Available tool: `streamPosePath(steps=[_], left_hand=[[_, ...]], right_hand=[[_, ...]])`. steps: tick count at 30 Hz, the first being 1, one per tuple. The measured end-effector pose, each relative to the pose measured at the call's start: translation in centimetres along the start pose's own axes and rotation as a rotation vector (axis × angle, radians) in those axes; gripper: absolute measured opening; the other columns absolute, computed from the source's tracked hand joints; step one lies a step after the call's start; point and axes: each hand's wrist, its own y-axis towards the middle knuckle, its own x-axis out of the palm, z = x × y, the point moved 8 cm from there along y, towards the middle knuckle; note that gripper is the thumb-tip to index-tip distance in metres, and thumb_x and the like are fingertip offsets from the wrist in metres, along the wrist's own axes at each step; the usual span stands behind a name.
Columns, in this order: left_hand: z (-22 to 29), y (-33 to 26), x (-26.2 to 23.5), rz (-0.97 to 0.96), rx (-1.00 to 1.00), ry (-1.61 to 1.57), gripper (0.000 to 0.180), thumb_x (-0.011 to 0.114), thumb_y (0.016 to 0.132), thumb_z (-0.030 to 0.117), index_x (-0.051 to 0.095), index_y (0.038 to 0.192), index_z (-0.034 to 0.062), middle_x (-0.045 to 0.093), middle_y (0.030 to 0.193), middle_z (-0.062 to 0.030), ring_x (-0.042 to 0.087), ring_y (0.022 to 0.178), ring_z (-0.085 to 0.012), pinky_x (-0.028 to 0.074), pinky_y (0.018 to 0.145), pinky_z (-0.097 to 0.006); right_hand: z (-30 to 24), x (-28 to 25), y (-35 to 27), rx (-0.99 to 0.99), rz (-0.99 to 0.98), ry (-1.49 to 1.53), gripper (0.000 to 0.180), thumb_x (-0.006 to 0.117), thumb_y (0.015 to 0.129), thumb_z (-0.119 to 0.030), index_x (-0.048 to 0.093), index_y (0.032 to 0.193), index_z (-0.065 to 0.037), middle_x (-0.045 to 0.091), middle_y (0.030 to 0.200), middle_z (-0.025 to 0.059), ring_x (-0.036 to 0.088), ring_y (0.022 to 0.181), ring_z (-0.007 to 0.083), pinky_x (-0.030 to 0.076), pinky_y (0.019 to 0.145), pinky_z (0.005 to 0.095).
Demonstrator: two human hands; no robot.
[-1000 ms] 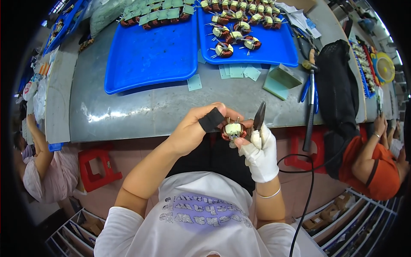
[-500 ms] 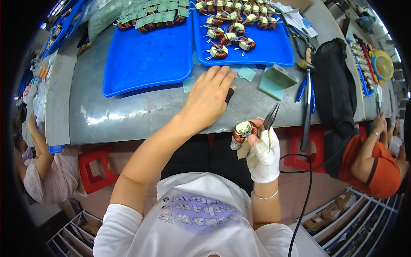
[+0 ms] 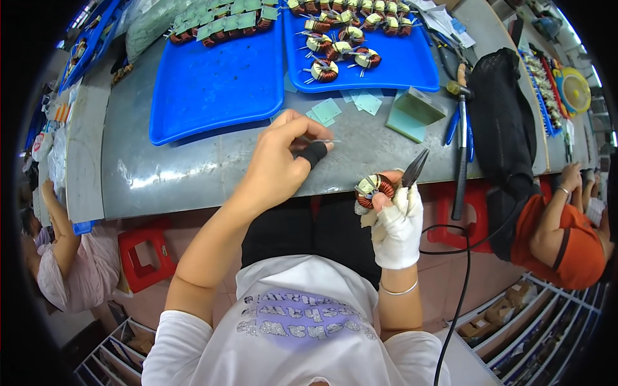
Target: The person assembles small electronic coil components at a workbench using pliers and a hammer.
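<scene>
My left hand [image 3: 277, 154], a black sleeve on its thumb, is raised just over the bench with thumb and fingers pinched on a thin flat plate [image 3: 329, 140], seen nearly edge-on. My right hand [image 3: 397, 225], in a white fingerless glove, grips a toroidal coil [image 3: 385, 184] of copper wire with pale yellow tape and bare leads. Needle-nose pliers [image 3: 415, 168] stick up from the same hand, tips pointing away from me. Small pale green boards [image 3: 325, 110] lie loose on the bench beyond my left hand.
A blue tray [image 3: 212, 96] at the left holds coils topped with green boards. Another blue tray [image 3: 412, 67] holds taped coils. Right of the boards stands an angled green block [image 3: 415, 112], then a hammer [image 3: 461, 154] and black cloth [image 3: 505, 122]. People sit at both sides.
My left hand has drawn back toward me from the loose boards and now pinches a thin plate. My right hand keeps the coil and pliers, the coil slightly turned.
</scene>
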Motion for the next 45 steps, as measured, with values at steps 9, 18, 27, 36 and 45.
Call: streamPosePath(steps=[9,18,27,36,45], left_hand=[[1.8,-2.8,1.4,-0.187,-0.249,-0.833,0.029,0.059,0.094,0.001,0.055,0.122,-0.0023,0.06,0.11,-0.0095,0.061,0.098,-0.0145,0.054,0.088,-0.029],[2.2,-3.4,1.0,-0.217,-0.089,-0.762,0.038,0.052,0.094,-0.004,0.049,0.132,-0.0068,0.059,0.123,-0.0191,0.061,0.113,-0.0235,0.053,0.095,-0.035],[3.0,-3.9,0.6,-0.272,0.008,-0.529,0.042,0.05,0.096,-0.004,0.047,0.137,-0.0059,0.058,0.132,-0.0159,0.062,0.111,-0.0184,0.05,0.096,-0.032],[1.7,-3.7,0.5,-0.284,-0.069,-0.659,0.044,0.067,0.087,0.0,0.056,0.13,-0.0058,0.063,0.126,-0.0148,0.062,0.113,-0.0196,0.05,0.097,-0.032],[-0.2,-3.5,1.1,-0.356,-0.175,-0.784,0.053,0.073,0.082,0.002,0.054,0.131,-0.005,0.062,0.125,-0.0206,0.063,0.114,-0.0256,0.052,0.097,-0.035]], right_hand=[[-1.5,0.8,-0.6,-0.139,0.01,-0.166,0.035,0.076,0.081,-0.005,0.056,0.109,-0.002,0.062,0.089,0.0034,0.056,0.073,0.0079,0.046,0.064,0.0197],[-2.4,2.3,-1.7,-0.25,-0.052,-0.291,0.037,0.077,0.081,0.0,0.054,0.11,-0.001,0.064,0.1,0.0057,0.062,0.09,0.0104,0.051,0.08,0.024],[-2.7,2.1,-1.8,-0.222,0.019,-0.382,0.032,0.076,0.083,-0.003,0.054,0.107,-0.001,0.065,0.093,0.0049,0.06,0.079,0.0076,0.051,0.071,0.0218],[-3.1,2.7,-1.6,-0.25,-0.013,-0.447,0.031,0.075,0.084,-0.004,0.054,0.107,0.0,0.068,0.09,0.0053,0.061,0.079,0.0073,0.05,0.071,0.0215],[-3.5,3.8,-1.4,-0.523,-0.125,-0.815,0.034,0.08,0.077,-0.011,0.058,0.1,-0.001,0.063,0.082,0.0122,0.064,0.068,0.028,0.051,0.064,0.0347]])
